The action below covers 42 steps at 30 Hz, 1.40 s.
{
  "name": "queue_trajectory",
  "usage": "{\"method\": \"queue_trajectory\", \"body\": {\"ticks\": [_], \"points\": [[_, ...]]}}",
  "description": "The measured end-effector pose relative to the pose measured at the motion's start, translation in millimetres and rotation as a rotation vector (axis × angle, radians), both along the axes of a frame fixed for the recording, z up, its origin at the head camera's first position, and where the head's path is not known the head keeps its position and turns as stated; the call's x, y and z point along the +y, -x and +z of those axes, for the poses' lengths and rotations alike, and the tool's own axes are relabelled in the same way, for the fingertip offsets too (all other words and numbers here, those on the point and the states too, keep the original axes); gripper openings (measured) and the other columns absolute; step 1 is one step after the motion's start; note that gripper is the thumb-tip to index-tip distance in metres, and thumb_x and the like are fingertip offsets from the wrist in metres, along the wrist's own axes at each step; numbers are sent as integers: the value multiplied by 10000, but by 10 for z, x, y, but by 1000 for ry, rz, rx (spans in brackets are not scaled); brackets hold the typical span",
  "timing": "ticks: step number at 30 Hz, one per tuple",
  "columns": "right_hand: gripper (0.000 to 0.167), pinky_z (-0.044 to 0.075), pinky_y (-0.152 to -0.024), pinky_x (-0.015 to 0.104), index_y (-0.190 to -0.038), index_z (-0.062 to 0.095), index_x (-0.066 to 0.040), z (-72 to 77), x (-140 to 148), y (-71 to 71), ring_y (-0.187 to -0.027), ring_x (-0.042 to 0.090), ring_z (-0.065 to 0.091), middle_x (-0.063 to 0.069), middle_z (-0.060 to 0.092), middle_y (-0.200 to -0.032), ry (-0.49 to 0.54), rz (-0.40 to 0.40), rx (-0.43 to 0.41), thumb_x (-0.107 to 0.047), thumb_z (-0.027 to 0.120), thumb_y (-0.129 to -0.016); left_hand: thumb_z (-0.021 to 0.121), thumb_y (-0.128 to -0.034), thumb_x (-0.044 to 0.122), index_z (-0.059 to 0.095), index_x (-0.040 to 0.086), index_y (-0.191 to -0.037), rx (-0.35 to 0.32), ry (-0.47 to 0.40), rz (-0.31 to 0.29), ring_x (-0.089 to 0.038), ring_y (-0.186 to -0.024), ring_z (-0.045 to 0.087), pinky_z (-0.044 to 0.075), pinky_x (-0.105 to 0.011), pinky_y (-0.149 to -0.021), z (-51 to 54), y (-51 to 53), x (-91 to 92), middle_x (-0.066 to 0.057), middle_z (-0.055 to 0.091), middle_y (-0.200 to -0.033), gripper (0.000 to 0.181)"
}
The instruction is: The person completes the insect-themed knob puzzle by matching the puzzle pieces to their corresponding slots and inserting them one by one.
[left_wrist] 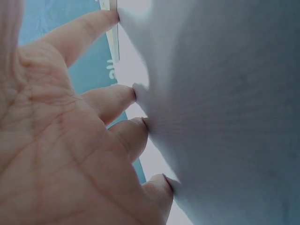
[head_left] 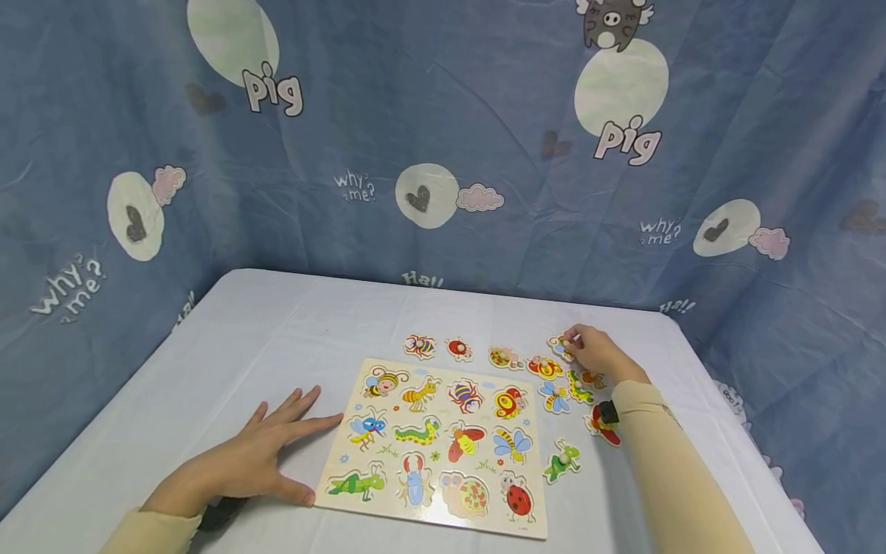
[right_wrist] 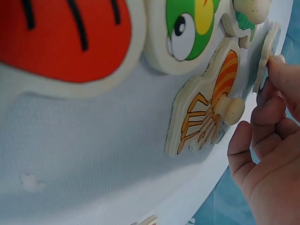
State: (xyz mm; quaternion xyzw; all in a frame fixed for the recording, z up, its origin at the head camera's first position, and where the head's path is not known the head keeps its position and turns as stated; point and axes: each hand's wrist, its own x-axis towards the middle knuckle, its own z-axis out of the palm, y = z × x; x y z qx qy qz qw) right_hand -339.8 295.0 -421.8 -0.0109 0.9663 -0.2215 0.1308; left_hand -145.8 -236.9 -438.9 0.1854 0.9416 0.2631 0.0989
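At the far right of the loose pieces, my right hand [head_left: 594, 350] pinches the knob of a small wooden puzzle piece [head_left: 557, 346], apparently a bee with curled antennae. In the right wrist view, thumb and fingers meet at that piece's [right_wrist: 266, 58] edge-on shape; its picture is mostly hidden. An orange ant piece [right_wrist: 199, 115] with a wooden knob lies just below the fingers. My left hand [head_left: 256, 454] is spread on the table, its index finger and thumb touching the left edge of the insect puzzle board [head_left: 388, 504]. Its fingertips [left_wrist: 129, 91] press the white cloth.
Behind the board lie a spider piece [head_left: 419, 346], a ladybug piece [head_left: 459, 348] and a red-yellow piece [head_left: 544, 367]. To its right are dragonfly [head_left: 554, 397], caterpillar [head_left: 580, 387], red-winged [head_left: 604, 425] and grasshopper [head_left: 562, 460] pieces. A blue curtain [head_left: 429, 254] hangs behind the table.
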Motion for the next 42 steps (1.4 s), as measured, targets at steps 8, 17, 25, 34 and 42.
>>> {"method": "queue_trajectory", "body": {"ticks": [8, 17, 25, 34, 42], "points": [[290, 443, -738, 302, -1247, 532, -56, 62, -19, -63, -894, 222, 524, 114, 526, -993, -7, -1, 40, -263, 496, -1047, 801, -489, 755, 481, 448, -1435, 1, 5, -6, -517, -1510, 82, -5, -816, -1093, -10, 4, 7, -163, 171, -1665, 1044], [297, 416, -713, 309, -1220, 563, -29, 108, -79, -110, -861, 215, 499, 95, 522, -957, 37, 64, 102, -260, 507, -1042, 812, -495, 737, 480, 451, -1434, -14, -9, 2, -524, -1509, 66, -27, -823, -1081, -8, -9, 9, -164, 158, -1668, 1036], [270, 414, -719, 310, -1205, 581, -46, 132, -156, -154, -871, 208, 497, 93, 542, -988, 77, 74, 132, -247, 510, -1039, 812, -493, 735, 466, 470, -1436, -9, -14, 0, -534, -1505, 57, -34, -832, -1069, -14, -9, 12, -167, 156, -1667, 1039], [253, 403, -705, 303, -1178, 599, -52, 140, -271, -186, -835, 194, 486, 79, 565, -966, 129, 120, 144, -248, 527, -1034, 811, -502, 733, 460, 468, -1441, -8, -24, -13, -544, -1502, 35, -53, -835, -1063, -12, -5, -1, -175, 139, -1669, 1036], [248, 419, -680, 296, -1163, 611, -47, 143, -440, -251, -793, 186, 485, 73, 562, -932, 188, 152, 147, -244, 549, -1025, 819, -512, 716, 462, 469, -1439, -14, -49, -19, -541, -1504, 13, -76, -831, -1063, -30, -11, -5, -175, 126, -1671, 1024]]}}
